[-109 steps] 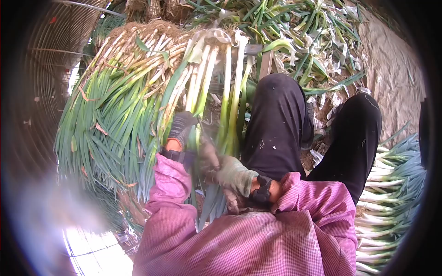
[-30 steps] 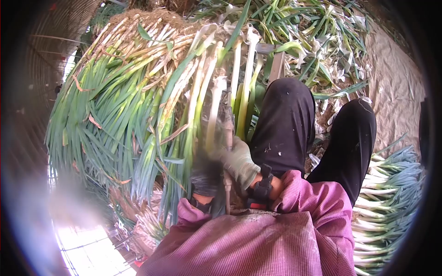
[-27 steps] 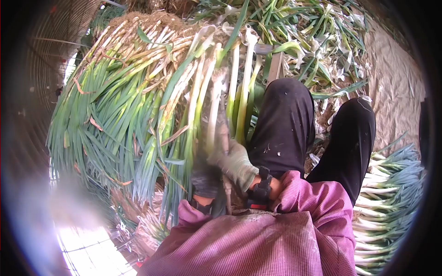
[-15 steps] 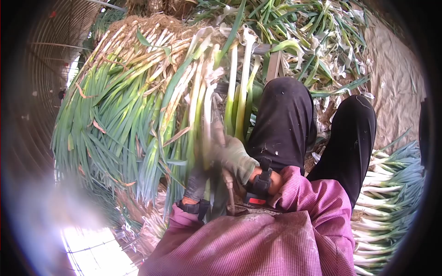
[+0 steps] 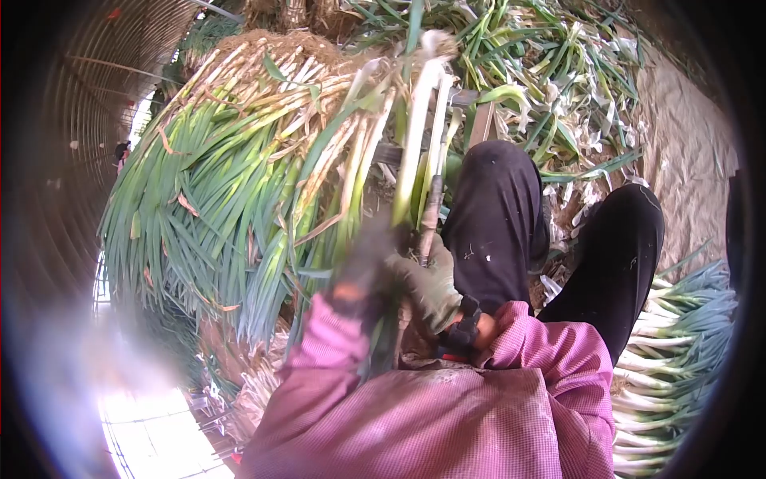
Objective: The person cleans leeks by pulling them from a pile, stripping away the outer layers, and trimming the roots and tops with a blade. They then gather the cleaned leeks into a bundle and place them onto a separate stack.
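A long leek-like stalk with a white shank and a green lower part is shown in front of the person's knees, its blurred, rooted end directed away from the body and its green end running down toward the dark-gloved left hand. The left hand is blurred by motion, and whether its fingers are clamped on the stalk or held apart cannot be told. The slender brown-handled tool is gripped in the right hand, covered by a pale grey-green fabric glove; its fingers are closed around the handle. The tool is pointed away from the body, just beside the stalk; its kind cannot be made out.

To the left, a broad heap of untrimmed green-leaved stalks with tan, fibrous roots is laid with the roots at the far side. Beyond the knees, clad in black trousers, a loose pile of green leaves and whitish peelings is spread, bordered at right by a wrinkled tan sheet. At lower right, white-shanked stalks with blue-green leaves are arranged side by side. Both forearms are covered by pink checked sleeves.
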Demonstrator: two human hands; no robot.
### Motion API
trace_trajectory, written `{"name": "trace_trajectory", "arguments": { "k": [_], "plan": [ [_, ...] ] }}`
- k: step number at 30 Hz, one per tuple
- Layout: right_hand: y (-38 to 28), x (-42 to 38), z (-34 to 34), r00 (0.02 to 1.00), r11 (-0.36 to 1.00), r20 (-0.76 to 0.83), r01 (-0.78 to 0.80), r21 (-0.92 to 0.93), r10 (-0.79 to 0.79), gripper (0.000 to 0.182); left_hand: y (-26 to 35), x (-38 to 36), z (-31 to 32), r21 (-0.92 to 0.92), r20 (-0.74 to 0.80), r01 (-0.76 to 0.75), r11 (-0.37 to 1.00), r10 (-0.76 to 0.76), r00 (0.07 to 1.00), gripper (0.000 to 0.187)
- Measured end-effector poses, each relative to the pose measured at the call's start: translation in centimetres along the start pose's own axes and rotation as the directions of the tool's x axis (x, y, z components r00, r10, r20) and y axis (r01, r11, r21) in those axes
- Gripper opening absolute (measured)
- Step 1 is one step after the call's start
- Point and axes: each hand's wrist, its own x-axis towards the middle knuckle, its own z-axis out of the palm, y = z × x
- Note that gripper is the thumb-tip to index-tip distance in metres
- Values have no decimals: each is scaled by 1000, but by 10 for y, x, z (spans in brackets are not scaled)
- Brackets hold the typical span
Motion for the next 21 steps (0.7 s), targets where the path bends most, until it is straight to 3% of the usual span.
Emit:
{"name": "trace_trajectory", "arguments": {
  "k": [4,6,8,10,13,15,16,21],
  "plan": [
    [-7,-7,-1,996,996,-31,88,34,-87,34,22,57,27,389,9,-83,918,86,996,29],
    [-7,-5,-4,999,999,-23,25,-43,-26,36,18,57,24,555,-20,-96,827,128,992,28],
    [3,-1,-4,999,991,36,-29,-133,34,39,1,41,8,753,-57,-145,642,283,957,27],
    [20,7,-5,987,968,141,-44,-249,81,43,-46,13,-20,946,-84,-116,304,573,815,19],
    [34,10,-5,870,800,317,-133,-586,378,40,-89,-11,-29,875,-442,276,399,420,793,32],
    [38,10,-2,757,663,368,-113,-741,540,34,-97,-19,-32,818,-438,286,499,219,872,39],
    [38,10,-2,754,648,345,-137,-750,559,34,-99,-22,-34,785,-421,295,544,119,899,43],
    [25,9,5,783,605,262,-176,-776,564,38,-100,-4,-35,814,-398,217,538,245,884,52]
  ]
}}
